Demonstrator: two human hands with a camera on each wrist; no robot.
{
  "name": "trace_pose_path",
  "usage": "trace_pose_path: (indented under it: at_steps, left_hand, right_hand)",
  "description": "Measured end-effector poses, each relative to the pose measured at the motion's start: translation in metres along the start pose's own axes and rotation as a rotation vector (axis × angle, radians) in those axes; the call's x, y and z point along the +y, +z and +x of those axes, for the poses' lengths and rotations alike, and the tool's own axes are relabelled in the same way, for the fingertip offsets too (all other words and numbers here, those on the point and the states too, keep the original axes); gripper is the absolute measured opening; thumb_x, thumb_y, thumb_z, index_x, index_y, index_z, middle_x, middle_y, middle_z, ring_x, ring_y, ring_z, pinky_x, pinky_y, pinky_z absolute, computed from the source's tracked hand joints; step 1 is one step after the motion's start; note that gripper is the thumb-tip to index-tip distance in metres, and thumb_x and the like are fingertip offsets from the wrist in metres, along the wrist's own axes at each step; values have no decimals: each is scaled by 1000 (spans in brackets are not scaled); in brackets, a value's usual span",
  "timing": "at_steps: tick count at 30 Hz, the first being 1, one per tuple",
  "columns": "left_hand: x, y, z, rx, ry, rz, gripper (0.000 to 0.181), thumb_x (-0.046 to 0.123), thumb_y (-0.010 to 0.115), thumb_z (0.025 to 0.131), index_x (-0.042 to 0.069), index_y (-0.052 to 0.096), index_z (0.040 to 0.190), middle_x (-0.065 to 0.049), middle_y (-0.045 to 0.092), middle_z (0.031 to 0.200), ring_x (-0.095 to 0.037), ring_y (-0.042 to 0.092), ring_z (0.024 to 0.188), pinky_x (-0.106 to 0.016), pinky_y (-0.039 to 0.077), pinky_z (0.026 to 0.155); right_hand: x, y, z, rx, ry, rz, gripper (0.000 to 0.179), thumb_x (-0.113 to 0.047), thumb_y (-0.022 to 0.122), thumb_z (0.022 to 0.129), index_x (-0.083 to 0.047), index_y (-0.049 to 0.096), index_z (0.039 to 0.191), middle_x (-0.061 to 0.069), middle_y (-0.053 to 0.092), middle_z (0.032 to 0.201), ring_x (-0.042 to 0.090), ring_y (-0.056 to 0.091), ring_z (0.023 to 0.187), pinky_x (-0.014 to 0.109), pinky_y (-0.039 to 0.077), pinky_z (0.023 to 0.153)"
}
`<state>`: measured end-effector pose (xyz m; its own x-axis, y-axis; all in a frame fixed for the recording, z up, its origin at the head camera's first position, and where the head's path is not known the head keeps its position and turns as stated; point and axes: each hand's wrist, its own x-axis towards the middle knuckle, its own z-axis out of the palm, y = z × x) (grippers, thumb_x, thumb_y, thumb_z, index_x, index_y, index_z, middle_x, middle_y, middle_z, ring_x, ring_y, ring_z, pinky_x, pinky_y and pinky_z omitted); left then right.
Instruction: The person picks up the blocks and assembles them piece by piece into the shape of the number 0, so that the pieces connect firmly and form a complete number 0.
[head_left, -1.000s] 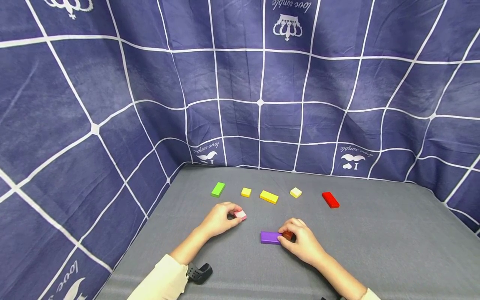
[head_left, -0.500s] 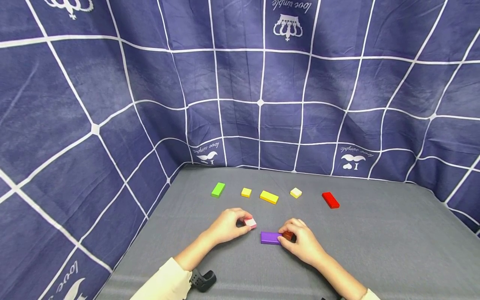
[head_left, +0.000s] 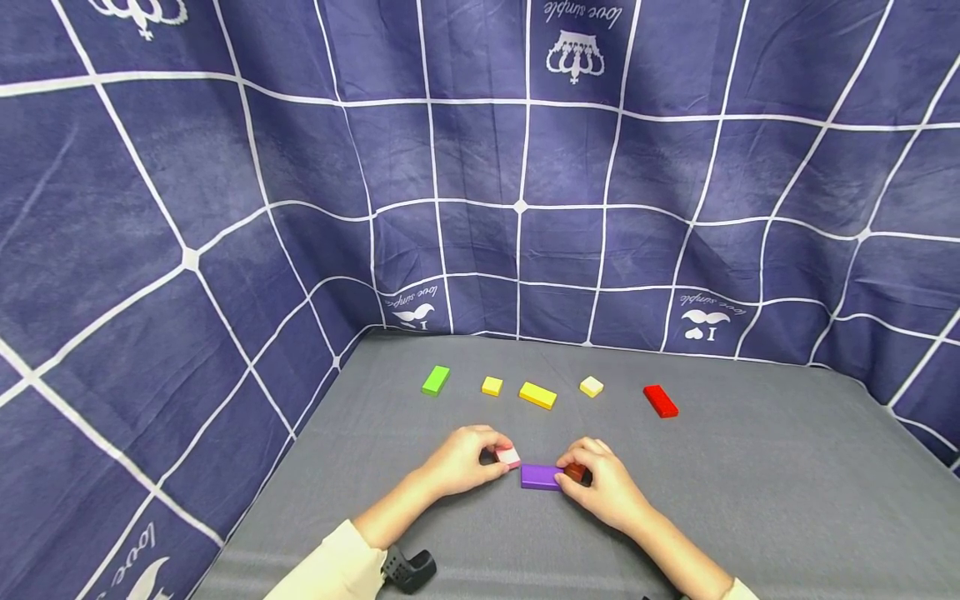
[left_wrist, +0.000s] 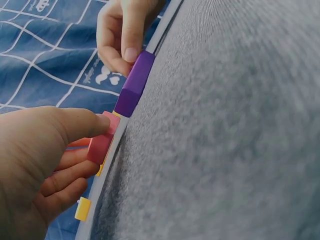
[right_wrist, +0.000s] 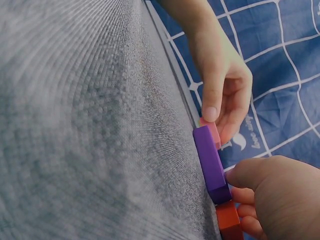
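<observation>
"Since the smooth purple oblong block lies flat on the grey fabric-topped table, what could go wrong?"

"The small pink block, maybe. The left hand pinches it just off the purple block's left end; pushed too hard, it could skew the purple one."

"Wouldn't the right hand prevent that?"

"Perhaps. Its thumb and finger grip the purple block's right end. But the orange-brown block, seemingly butted against that end, sits within the same hand's curve, so a slip might nudge it askew."

"Do pink and purple touch?"

"Can't tell from here. How does the purple one look?"

"Long, straight-edged, evenly coloured, a soft sheen on top."

"And beyond the purple block?"

"Spread out there: a green oblong block, a small yellow block, a longer yellow block, a cream block and a red oblong block."
</observation>
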<state>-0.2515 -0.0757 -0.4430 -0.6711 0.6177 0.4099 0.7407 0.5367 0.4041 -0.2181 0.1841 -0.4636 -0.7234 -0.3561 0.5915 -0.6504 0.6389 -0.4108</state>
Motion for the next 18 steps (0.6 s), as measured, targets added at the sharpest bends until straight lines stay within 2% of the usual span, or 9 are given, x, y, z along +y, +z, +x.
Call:
trace_pose_path:
  at_steps: [18]
  left_hand:
    - [-1, 7, -1, -6, -13, -13, 24, 15, 79, 80, 8, 71, 102, 2, 66, 91, -8, 60, 82, -22, 48, 76]
  right_hand:
    - [-1, 0, 0, 9, -14, -2, 20, -7, 82, 70, -18, 69, 81, -12, 58, 83, 5, 48, 79, 25, 42, 66]
